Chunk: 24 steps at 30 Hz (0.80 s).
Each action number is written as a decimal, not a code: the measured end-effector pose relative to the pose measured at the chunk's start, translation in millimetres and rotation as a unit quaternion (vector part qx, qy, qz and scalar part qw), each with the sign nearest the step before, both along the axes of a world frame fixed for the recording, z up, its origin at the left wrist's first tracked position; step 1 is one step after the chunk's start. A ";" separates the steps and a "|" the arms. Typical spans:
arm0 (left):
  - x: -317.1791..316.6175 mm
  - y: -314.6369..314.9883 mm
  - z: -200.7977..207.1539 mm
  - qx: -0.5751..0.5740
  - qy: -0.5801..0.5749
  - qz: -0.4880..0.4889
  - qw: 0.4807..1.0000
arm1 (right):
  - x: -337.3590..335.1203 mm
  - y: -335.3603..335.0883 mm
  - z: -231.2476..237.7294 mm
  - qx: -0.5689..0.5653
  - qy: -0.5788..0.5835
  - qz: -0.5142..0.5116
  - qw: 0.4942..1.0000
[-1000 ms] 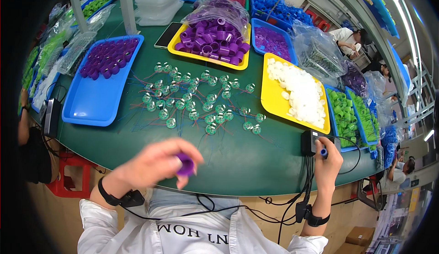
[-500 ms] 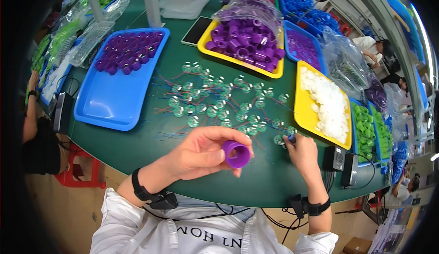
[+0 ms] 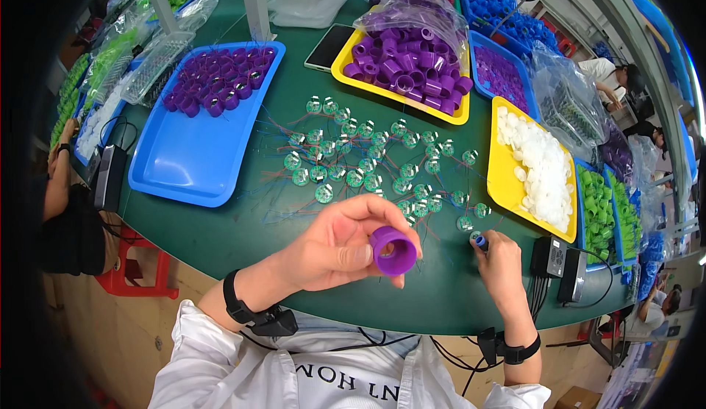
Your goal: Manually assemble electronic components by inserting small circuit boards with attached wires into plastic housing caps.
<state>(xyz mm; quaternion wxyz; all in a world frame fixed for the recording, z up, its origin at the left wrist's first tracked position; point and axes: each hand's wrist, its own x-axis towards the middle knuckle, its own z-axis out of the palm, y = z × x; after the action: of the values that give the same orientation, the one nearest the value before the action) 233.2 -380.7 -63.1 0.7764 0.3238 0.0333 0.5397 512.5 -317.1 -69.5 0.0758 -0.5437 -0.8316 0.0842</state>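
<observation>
Now the left hand (image 3: 334, 247) has raised the purple ring (image 3: 393, 250) toward the chest, fingers grasping it, opening up. Meanwhile the right hand (image 3: 500, 258) has reached the green discs (image 3: 368, 162) on the desk (image 3: 220, 225), fingertips pinching one small blue-tipped piece (image 3: 479, 241).

purple plastic ring (image 3: 394, 250), open end up, held

green round table (image 3: 220, 240) | red stool (image 3: 136, 280) beneath, left | tan floor (image 3: 103, 343) | bright, even light
</observation>
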 end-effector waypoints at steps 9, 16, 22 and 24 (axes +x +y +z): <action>5.0 -1.5 -0.6 -0.013 0.064 0.131 0.989 | 16.0 -15.5 24.7 0.080 0.138 -0.054 0.986; 22.6 -21.7 16.4 0.278 0.336 0.361 0.824 | -43.1 -77.6 90.3 0.078 0.368 0.100 0.921; 35.3 -31.4 14.2 0.334 0.368 0.428 0.755 | -65.6 -88.2 70.4 0.013 0.461 0.065 0.885; 40.5 -35.5 10.7 0.325 0.375 0.455 0.740 | -69.0 -91.0 67.2 -0.013 0.494 0.041 0.868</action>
<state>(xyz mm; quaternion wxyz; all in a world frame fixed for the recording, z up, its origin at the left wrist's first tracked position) 273.6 -416.2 -52.4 0.2115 0.6787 0.2875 0.6418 443.5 -408.1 -2.3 0.4663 -0.3975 -0.7058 0.3556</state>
